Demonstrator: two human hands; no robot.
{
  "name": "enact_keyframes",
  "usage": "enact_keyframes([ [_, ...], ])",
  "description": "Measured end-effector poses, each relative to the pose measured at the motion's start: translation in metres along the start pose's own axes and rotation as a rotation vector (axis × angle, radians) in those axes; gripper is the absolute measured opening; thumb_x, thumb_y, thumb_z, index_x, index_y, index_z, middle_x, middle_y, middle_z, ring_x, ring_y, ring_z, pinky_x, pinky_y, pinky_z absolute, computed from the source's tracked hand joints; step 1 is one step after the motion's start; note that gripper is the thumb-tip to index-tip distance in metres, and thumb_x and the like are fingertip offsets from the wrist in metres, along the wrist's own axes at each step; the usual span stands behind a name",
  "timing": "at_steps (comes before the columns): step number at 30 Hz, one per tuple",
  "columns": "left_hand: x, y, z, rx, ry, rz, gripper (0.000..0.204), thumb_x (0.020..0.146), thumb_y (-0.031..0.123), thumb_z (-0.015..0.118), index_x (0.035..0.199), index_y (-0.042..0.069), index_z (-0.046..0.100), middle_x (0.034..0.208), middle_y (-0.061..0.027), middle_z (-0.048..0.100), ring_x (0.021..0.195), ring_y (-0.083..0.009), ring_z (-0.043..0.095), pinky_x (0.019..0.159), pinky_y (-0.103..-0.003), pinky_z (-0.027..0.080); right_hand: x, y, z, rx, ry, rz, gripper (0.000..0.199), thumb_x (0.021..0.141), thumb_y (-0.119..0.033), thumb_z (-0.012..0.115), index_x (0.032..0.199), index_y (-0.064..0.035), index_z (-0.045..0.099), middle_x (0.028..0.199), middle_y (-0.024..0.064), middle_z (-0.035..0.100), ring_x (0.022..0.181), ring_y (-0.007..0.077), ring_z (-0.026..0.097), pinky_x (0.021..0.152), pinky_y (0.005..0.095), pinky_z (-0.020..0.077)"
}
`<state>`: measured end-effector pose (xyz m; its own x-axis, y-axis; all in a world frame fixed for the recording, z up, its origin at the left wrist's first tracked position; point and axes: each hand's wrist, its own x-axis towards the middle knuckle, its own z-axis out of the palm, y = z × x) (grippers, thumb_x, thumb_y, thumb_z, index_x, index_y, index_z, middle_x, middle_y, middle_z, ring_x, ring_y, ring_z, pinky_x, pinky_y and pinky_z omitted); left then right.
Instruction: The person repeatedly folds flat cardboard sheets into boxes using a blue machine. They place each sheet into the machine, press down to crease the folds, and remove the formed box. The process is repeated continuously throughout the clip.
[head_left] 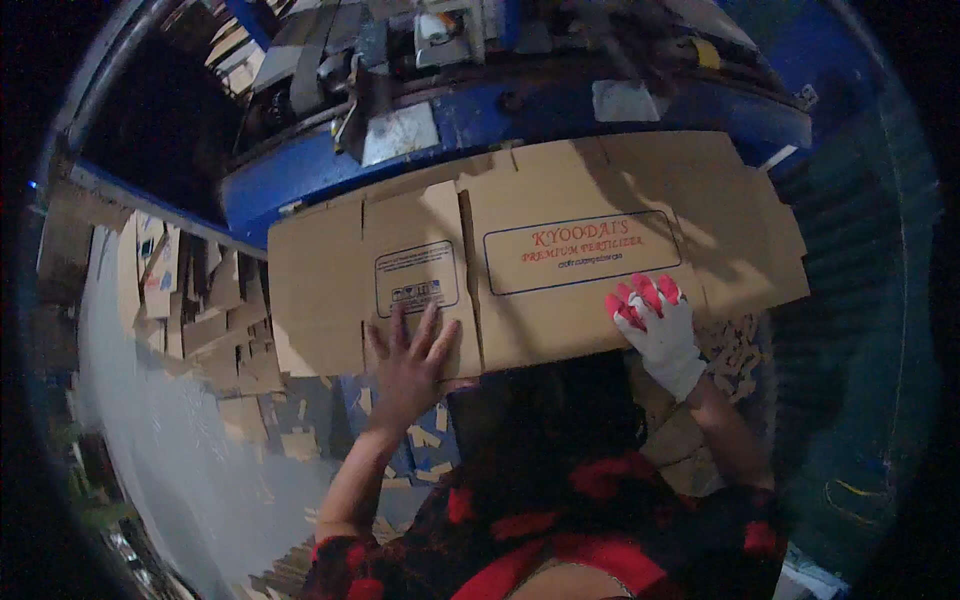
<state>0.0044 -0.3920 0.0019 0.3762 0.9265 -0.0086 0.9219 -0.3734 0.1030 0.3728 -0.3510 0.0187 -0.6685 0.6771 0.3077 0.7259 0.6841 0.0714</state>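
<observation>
A flattened, unfolded corrugated cardboard box blank (540, 255) lies spread across the front edge of a blue machine (500, 125), its printed side up, with a small framed label panel toward its left part and a larger framed print panel toward its right. The left hand (408, 365) is bare and rests flat on the blank's near edge, just below the small label panel, fingers spread wide and straight, palm down; it presses on the board without gripping it. The right hand (655, 325) wears a white work glove with red fingertips and lies on the blank's near right edge, just below the larger print panel; its fingers are extended and close together on top of the board, and whether the thumb hooks under the edge cannot be told. Beyond the blank, the machine's upper deck carries grey metal parts and a pale plate (398, 130). To the left of the blank, below the machine, offcuts and strips of cardboard scrap (200, 310) lie in a loose heap, and more small scraps (735, 345) sit just right of the gloved hand, beneath the blank's right edge. Both forearms come out of red and black checked sleeves (420, 540) at the near side of the blank.
</observation>
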Motion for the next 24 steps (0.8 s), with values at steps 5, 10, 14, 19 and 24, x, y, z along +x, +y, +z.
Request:
enact_keyframes([
  [5,0.003,-0.007,-0.011,-0.192,0.031,-0.098,0.079,0.070,0.035,0.074,0.140,0.020,0.041,0.149,-0.0084,0.032,0.137,-0.0406,0.025,0.104,-0.068,0.019,-0.002,-0.002,-0.010,-0.013,0.018,0.074,0.036,0.075,-0.015,0.057,0.111,-0.0161,0.062,0.125,0.0061,0.056,0.117,0.0291,0.051,0.093,0.0494,0.0392],
  [10,0.015,-0.031,-0.007,-0.259,0.302,-0.074,0.074,0.069,-0.001,0.068,0.137,0.007,0.042,0.140,-0.0128,0.044,0.132,-0.0358,0.038,0.105,-0.049,0.035,-0.005,0.006,-0.009,-0.019,-0.051,0.043,0.040,0.073,-0.013,0.058,0.113,-0.0177,0.062,0.123,0.0096,0.056,0.116,0.0329,0.051,0.089,0.0500,0.0403],
  [14,0.026,-0.035,-0.035,-0.284,0.333,0.002,0.075,0.062,-0.007,0.071,0.133,0.005,0.048,0.127,-0.0161,0.056,0.119,-0.0363,0.053,0.097,-0.043,0.045,-0.003,0.011,-0.021,-0.003,-0.171,0.068,0.039,0.080,-0.018,0.054,0.119,-0.0183,0.060,0.130,0.0082,0.053,0.117,0.0311,0.051,0.091,0.0515,0.0405],
  [19,0.043,-0.034,-0.093,-0.328,0.211,-0.039,0.064,0.067,-0.007,0.067,0.128,0.008,0.056,0.121,-0.0177,0.060,0.109,-0.0326,0.061,0.092,-0.038,0.049,-0.003,0.019,-0.039,0.019,-0.258,0.091,0.048,0.079,-0.023,0.060,0.126,-0.0193,0.055,0.133,0.0112,0.049,0.117,0.0344,0.049,0.090,0.0507,0.0412],
  [24,0.050,-0.070,-0.111,-0.528,0.184,-0.058,0.054,0.075,-0.007,0.061,0.127,0.008,0.057,0.117,-0.0172,0.063,0.107,-0.0284,0.063,0.089,-0.037,0.050,0.010,0.035,-0.054,0.186,-0.338,0.100,0.057,0.077,-0.029,0.066,0.131,-0.0182,0.051,0.133,0.0127,0.049,0.118,0.0369,0.048,0.091,0.0512,0.0407],
])
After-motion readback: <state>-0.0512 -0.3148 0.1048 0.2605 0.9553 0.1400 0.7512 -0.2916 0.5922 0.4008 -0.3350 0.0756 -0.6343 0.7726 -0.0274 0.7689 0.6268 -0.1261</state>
